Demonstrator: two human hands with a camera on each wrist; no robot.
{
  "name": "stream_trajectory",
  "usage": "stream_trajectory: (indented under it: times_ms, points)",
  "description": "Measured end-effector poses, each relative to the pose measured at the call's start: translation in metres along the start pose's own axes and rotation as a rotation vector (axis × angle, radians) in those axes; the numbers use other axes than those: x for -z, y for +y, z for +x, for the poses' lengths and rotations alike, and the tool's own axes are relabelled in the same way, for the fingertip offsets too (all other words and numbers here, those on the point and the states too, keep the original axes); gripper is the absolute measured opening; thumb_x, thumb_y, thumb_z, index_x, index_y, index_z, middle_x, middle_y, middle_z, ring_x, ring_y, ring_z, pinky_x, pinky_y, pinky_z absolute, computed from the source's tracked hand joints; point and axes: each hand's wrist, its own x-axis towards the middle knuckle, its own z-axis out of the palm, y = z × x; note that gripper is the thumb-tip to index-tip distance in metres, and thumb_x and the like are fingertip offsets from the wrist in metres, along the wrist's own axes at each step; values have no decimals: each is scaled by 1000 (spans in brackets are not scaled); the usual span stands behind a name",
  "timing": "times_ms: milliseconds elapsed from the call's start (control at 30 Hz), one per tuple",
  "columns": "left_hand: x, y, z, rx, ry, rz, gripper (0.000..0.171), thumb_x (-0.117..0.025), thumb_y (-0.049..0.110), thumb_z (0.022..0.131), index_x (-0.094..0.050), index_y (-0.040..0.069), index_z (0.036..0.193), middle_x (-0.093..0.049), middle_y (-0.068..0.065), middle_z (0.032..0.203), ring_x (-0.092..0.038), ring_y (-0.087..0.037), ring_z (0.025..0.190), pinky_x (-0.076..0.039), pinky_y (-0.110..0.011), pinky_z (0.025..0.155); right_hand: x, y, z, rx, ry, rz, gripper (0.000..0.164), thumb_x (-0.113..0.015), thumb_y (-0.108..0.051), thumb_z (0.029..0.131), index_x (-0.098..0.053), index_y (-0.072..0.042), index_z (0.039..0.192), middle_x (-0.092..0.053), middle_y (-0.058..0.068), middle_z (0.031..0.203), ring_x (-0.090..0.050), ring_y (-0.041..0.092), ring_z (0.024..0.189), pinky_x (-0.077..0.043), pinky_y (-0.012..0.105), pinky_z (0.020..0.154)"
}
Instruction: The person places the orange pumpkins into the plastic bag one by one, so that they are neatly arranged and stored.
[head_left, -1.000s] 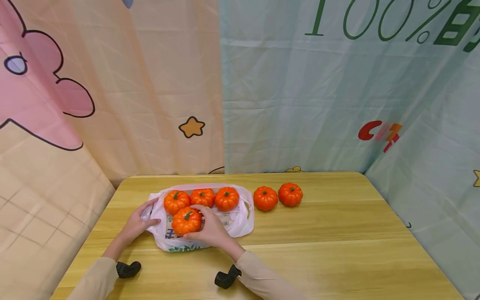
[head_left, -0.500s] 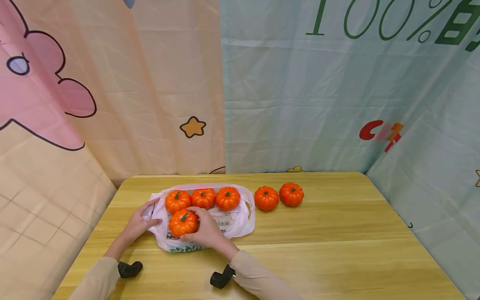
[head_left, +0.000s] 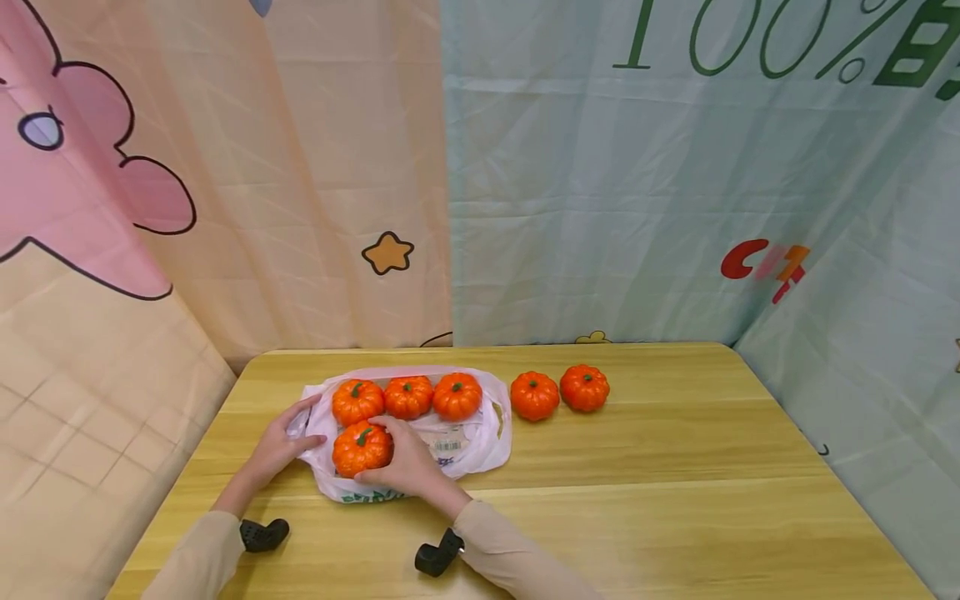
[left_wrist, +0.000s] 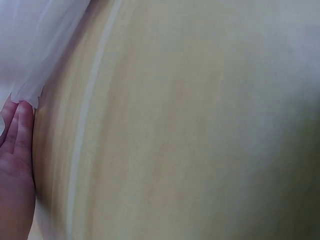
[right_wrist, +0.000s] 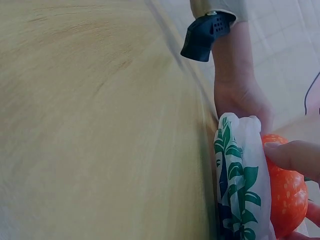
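In the head view, my right hand (head_left: 411,463) grips a small orange pumpkin (head_left: 360,450) by its right side, thumb in front and fingers behind. This pumpkin sits in the front left of a spread white plastic bag (head_left: 487,446), right in front of another pumpkin (head_left: 357,402). Two more, a middle pumpkin (head_left: 408,397) and a right-hand pumpkin (head_left: 457,396), complete the bag's back row. My left hand (head_left: 274,450) rests at the bag's left edge, thumb and fingers spread; the left wrist view shows straight fingers (left_wrist: 22,125) against the plastic.
Two loose pumpkins, one nearer the bag (head_left: 534,396) and one farther right (head_left: 584,388), stand on the wooden table (head_left: 637,500). Printed cloth (head_left: 585,208) hangs along the table's back and sides. Both wrists carry black camera mounts.
My right hand has moved the gripped pumpkin left and slightly nearer within the bag. The left hand stays at the bag's edge, and the other pumpkins keep their places.
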Motion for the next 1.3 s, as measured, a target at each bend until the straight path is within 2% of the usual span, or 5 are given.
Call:
stream_trajectory:
  times_ms: [800, 1033, 1300]
  points:
    - [-1, 2, -1, 17, 2, -24, 70, -68, 7, 84, -34, -1, 145, -26, -31, 152, -21, -49, 139, -15, -70, 111, -5, -2, 1, 1, -21, -7, 72, -83, -31, 71, -49, -17, 134, -52, -2, 138, -52, 12, 122, -45, 31, 104]
    - [-2, 0, 0, 6, 10, -23, 69, -68, 6, 84, -35, -1, 145, -27, -32, 151, -23, -48, 138, -16, -70, 110, -7, 1, 1, 39, -19, 52, 65, -81, -27, 74, -50, -15, 130, -53, 0, 135, -53, 9, 115, -48, 22, 95]
    - [-2, -1, 0, 24, 4, -23, 70, -67, 6, 85, -34, -1, 145, -25, -31, 152, -21, -49, 139, -15, -70, 110, -3, 2, -3, 36, -43, 34, 63, -77, -29, 78, -49, -16, 133, -49, 3, 142, -51, 12, 123, -46, 22, 100]
